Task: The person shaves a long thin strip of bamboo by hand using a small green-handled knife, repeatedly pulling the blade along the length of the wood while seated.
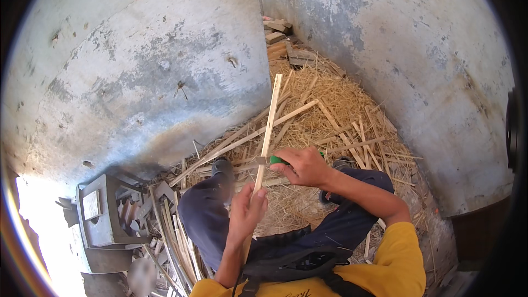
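Note:
A long, pale wooden strip (269, 126) slants up and away from my lap. My left hand (247, 212) is closed around its lower part, and the strip's near end runs back along my left forearm. My right hand (306, 166) grips a knife (279, 160) by its green handle. The short, dark blade lies across the strip, touching it a little above my left hand. Most of the handle is hidden inside my right fingers.
Shavings (308, 93) and loose wooden strips (297, 113) cover the floor between two worn walls (181, 49). Wood blocks (278, 30) lie in the far corner. To the left stand a grey wooden stool (107, 231) and a bundle of long strips (179, 242). My knees are spread on both sides.

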Motion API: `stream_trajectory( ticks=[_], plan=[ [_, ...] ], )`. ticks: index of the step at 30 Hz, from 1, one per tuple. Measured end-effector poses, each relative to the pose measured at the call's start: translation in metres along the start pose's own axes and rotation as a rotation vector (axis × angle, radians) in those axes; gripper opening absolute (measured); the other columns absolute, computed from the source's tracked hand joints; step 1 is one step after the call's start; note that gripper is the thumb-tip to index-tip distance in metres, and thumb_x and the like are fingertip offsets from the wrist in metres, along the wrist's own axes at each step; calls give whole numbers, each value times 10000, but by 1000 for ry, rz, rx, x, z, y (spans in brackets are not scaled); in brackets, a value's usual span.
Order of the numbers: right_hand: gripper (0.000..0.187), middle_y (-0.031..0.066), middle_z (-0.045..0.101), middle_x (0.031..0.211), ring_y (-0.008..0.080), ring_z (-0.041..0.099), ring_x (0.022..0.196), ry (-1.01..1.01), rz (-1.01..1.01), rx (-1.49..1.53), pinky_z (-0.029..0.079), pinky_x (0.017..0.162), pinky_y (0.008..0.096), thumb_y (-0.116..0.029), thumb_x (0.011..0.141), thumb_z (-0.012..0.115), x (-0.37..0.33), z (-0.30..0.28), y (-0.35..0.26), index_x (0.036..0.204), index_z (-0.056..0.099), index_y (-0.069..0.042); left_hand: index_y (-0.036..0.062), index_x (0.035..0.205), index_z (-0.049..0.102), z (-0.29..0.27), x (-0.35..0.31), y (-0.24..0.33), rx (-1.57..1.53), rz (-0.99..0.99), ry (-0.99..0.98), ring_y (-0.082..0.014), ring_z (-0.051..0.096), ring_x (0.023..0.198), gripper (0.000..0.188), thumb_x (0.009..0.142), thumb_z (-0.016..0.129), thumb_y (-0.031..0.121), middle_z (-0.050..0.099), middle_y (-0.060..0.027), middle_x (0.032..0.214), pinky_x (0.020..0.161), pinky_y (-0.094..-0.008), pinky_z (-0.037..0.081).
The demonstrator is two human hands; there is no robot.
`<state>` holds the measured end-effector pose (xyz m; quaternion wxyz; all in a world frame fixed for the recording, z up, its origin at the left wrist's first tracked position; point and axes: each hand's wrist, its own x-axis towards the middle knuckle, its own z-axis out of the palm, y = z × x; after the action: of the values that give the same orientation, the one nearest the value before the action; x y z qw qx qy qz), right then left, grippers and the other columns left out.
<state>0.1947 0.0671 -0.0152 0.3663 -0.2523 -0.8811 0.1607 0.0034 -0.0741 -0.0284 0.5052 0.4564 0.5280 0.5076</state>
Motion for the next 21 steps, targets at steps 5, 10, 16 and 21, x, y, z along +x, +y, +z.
stream_trajectory(
  ticks=[5,10,16,21],
  plan=[
    [256,114,732,833,284,708,640,103,-3,-18,532,541,383,-287,972,739,8,-7,11,1039,724,-41,14,1075,637,-3,-10,3,113,-73,27,-21,479,586,195,1088,597,205,554,40,677,525,-229,370],
    [280,124,691,759,294,664,603,105,179,-45,495,546,382,-311,998,705,28,-30,47,1044,719,-36,15,1060,600,-12,-31,-18,137,-75,-19,-15,445,490,183,1108,568,189,546,42,657,447,-210,325],
    [291,150,690,776,322,666,626,99,218,-180,498,579,419,-355,1028,664,30,-29,75,1066,723,-73,14,1051,603,-14,-40,-22,109,-149,-27,-26,461,488,170,1106,565,170,555,31,657,443,-219,339],
    [489,150,726,812,282,696,674,244,581,-235,530,618,439,-459,1088,529,38,-54,146,1105,722,-10,5,1052,628,-19,-64,-18,136,-187,-176,-31,477,500,185,1103,579,176,573,20,665,449,-218,350]
  ],
)
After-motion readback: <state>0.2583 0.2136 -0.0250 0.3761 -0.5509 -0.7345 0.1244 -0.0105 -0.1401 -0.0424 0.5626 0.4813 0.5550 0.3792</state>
